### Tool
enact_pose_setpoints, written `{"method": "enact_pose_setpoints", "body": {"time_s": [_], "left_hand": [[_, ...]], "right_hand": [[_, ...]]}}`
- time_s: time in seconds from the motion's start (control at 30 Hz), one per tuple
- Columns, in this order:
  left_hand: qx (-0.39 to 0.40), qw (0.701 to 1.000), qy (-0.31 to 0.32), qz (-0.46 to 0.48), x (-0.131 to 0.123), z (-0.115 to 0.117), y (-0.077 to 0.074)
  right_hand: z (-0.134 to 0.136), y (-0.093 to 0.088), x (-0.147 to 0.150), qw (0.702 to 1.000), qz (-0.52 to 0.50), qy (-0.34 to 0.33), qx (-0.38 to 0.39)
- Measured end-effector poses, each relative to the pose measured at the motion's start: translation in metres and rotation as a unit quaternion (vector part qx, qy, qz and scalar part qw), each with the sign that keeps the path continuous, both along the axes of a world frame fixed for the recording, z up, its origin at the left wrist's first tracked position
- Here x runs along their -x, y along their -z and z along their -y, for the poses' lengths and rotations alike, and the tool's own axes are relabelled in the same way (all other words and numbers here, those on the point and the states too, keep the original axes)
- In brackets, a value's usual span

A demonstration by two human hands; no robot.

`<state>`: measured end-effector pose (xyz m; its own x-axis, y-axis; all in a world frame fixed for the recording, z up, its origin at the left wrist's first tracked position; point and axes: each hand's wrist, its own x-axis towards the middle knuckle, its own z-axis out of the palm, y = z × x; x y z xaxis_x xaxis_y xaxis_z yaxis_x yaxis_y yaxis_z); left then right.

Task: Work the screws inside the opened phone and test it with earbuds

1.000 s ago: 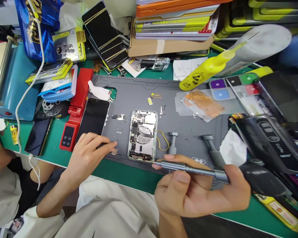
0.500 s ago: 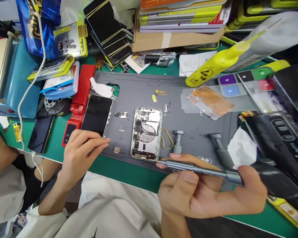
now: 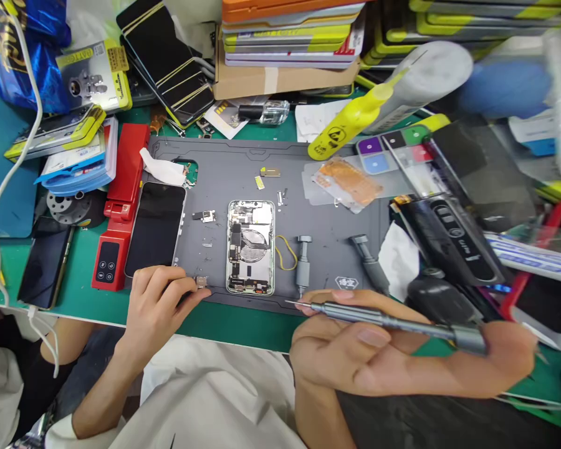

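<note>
An opened phone body (image 3: pixel 251 246) with bare inner parts lies on the grey mat (image 3: pixel 210 149). Right of and below it, my right hand (image 3: pixel 393 349) grips a thin grey screwdriver (image 3: pixel 355 313), its tip pointing left. My left hand (image 3: pixel 161 302) is closed, fingertips together at a small metal part (image 3: pixel 201 282) near the mat's lower edge; whether they pinch it is hard to tell. Above that hand lies a black phone screen (image 3: pixel 156 227). A small connector piece (image 3: pixel 204 216) sits between screen and body. A yellow rubber band (image 3: pixel 287 252) rests beside the body.
Two more screwdrivers (image 3: pixel 303 265) (image 3: pixel 369 262) lie on the mat. A red device (image 3: pixel 121 199) stands left of the screen. Behind are a yellow bottle (image 3: pixel 350 121) and stacked boxes (image 3: pixel 290 43). Dark packets (image 3: pixel 458 231) crowd the right. Another person's leg (image 3: pixel 65 337) shows at lower left.
The view has shifted, so the bench items appear further left. My left hand has moved right relative to the screen, to the small metal part. The screwdriver tip now stands clear of the phone body.
</note>
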<state>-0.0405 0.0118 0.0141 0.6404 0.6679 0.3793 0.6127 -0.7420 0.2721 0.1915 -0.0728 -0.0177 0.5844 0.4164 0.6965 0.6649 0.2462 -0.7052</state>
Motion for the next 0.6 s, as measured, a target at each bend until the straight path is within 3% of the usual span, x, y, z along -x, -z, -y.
{"method": "enact_pose_setpoints", "body": {"time_s": [0.23,0.47,0.6], "left_hand": [[-0.026,0.999,-0.005,0.023,0.001,-0.001,0.006],[0.000,1.000,0.011,0.026,0.003,0.000,0.006],[-0.026,0.997,-0.057,0.053,0.004,0.001,0.008]], "right_hand": [[0.000,-0.004,-0.009,0.999,-0.023,-0.027,0.022],[-0.007,0.000,0.020,0.989,0.111,-0.091,0.036],[-0.016,0.002,0.029,0.984,0.124,-0.117,0.052]]}}
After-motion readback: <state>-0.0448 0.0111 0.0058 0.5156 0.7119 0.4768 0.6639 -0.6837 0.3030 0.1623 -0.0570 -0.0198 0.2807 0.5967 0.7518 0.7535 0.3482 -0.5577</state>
